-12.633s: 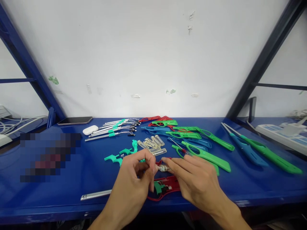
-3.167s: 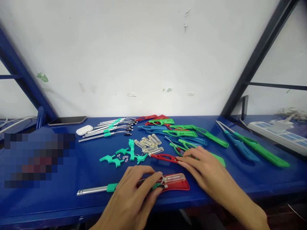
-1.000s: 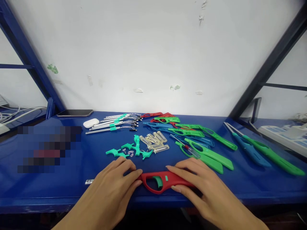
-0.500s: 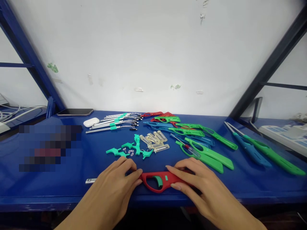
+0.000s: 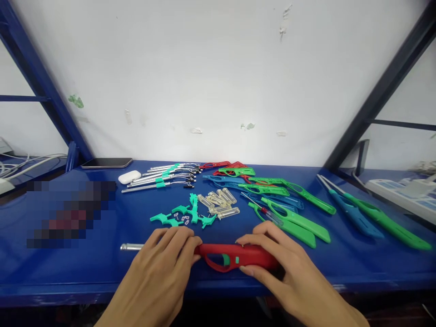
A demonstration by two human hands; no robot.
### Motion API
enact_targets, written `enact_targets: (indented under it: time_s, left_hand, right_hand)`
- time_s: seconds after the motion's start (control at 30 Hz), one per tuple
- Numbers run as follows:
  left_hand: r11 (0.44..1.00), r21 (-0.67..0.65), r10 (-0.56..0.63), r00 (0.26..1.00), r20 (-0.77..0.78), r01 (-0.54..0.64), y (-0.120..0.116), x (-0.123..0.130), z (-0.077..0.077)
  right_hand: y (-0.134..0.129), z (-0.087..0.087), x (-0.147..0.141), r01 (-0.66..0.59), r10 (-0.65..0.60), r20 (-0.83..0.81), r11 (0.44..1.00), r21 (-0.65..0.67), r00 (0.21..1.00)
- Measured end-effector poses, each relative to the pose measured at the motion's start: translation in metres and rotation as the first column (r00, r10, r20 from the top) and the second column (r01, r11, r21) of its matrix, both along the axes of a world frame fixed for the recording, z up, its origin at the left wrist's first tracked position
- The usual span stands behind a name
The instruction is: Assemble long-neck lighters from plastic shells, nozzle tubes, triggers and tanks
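A red long-nosed gas lighter [image 5: 248, 255] with a green trigger lies sideways near the table's front edge, its silver tube [image 5: 131, 247] pointing left. My left hand [image 5: 166, 263] is closed around the front end, fingers over the joint of tube and body. My right hand [image 5: 284, 259] grips the handle, thumb below and fingers above. Just beyond are green triggers [image 5: 194, 209], tiny white parts [image 5: 185, 219] and several clear fuel tanks [image 5: 223, 202]. A screwdriver [image 5: 269, 213] with a clear and red handle rests on green lighter shells [image 5: 306, 221].
Silver tubes with wires [image 5: 160, 177] lie at the back left, beside a white case [image 5: 129, 177] and a phone [image 5: 107, 162]. Blue and green lighters [image 5: 378, 213] lie at the right. A power strip [image 5: 405, 193] stands at the far right. Dark posts [image 5: 378, 100] flank the table.
The lighter has rolled slightly in my hands, showing more of its upper edge and a narrower trigger opening. My left fingers have shifted a little, and more of the silver tube shows.
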State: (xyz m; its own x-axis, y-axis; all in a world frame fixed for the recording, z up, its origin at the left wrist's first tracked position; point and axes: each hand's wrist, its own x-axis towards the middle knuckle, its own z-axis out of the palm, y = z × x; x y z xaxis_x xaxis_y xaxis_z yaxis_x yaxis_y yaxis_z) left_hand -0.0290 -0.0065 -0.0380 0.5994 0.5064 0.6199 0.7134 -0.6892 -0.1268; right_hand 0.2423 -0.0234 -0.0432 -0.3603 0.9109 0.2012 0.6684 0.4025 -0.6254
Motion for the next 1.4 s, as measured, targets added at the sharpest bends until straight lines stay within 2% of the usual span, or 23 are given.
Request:
enact_targets:
  time_s: [0.13,0.37,0.57,0.67,0.8,0.9,1.03,1.23,1.4]
  left_hand:
    - [0.998,0.017,-0.055,0.997,0.055,0.054,0.001,0.001,0.002]
    - [0.996,-0.013,-0.089,0.991,0.095,0.091,0.002,0.004,-0.001]
    - [0.997,0.064,0.038,0.999,-0.021,-0.036,0.017,-0.035,0.012]
    - [0.998,0.040,-0.051,0.999,0.001,0.051,0.021,-0.046,0.021]
    - [0.984,-0.023,-0.175,0.985,0.012,0.175,0.012,-0.029,0.025]
    - [0.988,-0.073,-0.131,0.989,0.071,0.137,0.002,-0.014,0.022]
    - [0.978,-0.125,-0.151,0.980,0.125,0.167,-0.002,-0.014,0.014]
    - [0.981,-0.068,-0.169,0.970,0.172,0.183,-0.002,-0.013,0.007]
    - [0.993,-0.001,-0.115,0.992,0.048,0.115,-0.003,-0.005,0.014]
  right_hand:
    - [0.001,0.001,-0.008,-0.031,0.030,-0.048,1.000,-0.008,0.998]
    - [0.000,-0.004,-0.007,-0.058,0.066,-0.035,0.981,0.184,0.997]
    - [0.001,-0.003,-0.002,-0.021,0.039,-0.081,0.976,0.218,0.996]
    - [0.000,-0.005,-0.001,-0.019,0.039,-0.094,0.977,0.212,0.995]
    - [-0.003,-0.007,0.003,-0.022,0.031,-0.048,0.986,0.166,0.998]
    - [-0.004,-0.007,0.004,-0.025,0.030,-0.033,0.989,0.146,0.999]
    - [-0.004,-0.005,0.004,-0.044,0.054,-0.059,0.987,0.155,0.997]
    - [-0.004,-0.006,0.009,-0.031,0.041,-0.057,0.985,0.170,0.998]
    - [-0.005,-0.005,0.008,-0.068,0.074,-0.033,0.986,0.153,0.997]
